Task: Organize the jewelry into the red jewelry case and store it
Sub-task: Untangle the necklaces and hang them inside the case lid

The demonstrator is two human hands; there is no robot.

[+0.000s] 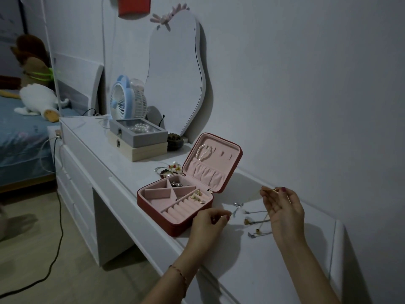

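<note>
1. The right hand (282, 207) is raised above the surface (274, 266), its thumb and fingertip pinching a small gold piece (274, 189).
2. The left hand (208, 224) hovers beside the red case (175, 202), fingers curled, pinching something tiny; what it is cannot be told.
3. Between the hands, necklaces (255, 224) lie loose on the surface.
4. The red case sits open, gold earrings (197, 196) on its ring rolls, a pearl bracelet (205, 152) hung in the lid.
</note>
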